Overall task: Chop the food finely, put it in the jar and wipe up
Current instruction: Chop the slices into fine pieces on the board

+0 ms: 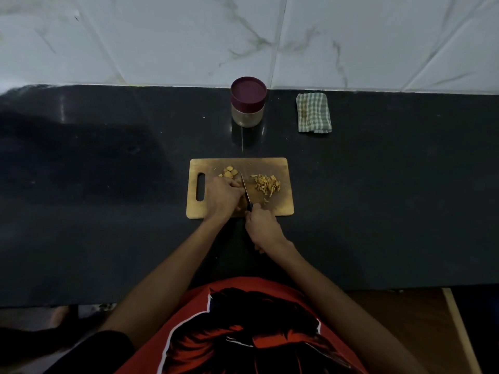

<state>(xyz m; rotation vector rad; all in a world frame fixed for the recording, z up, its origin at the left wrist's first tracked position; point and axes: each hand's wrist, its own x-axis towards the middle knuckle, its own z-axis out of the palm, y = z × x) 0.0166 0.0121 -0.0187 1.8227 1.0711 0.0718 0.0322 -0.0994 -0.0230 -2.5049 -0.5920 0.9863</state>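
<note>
On the dark counter (108, 184) in front of me lies a wooden cutting board (283, 206) with a handle slot at its left end, and both my hands work over it. My right hand (263, 229) is curled round the dark handle of a knife (245, 190), whose blade runs away from me across the middle of the board. My left hand (222, 195) rests on the board just left of the blade, fingers bent down close against it; what they press is hidden under the hand, so I cannot tell whether they hold a piece. Beyond my left hand sit a few round, pale slices (229, 172) of the food, not yet cut fine. To the right of the blade lies a loose heap of thin chopped strips (267, 183). Farther back, near the tiled wall (162, 36), stands a clear jar (248, 103) with its dark purple lid on, well apart from the board. To the jar's right lies a folded green-and-white checked cloth (314, 113).
</note>
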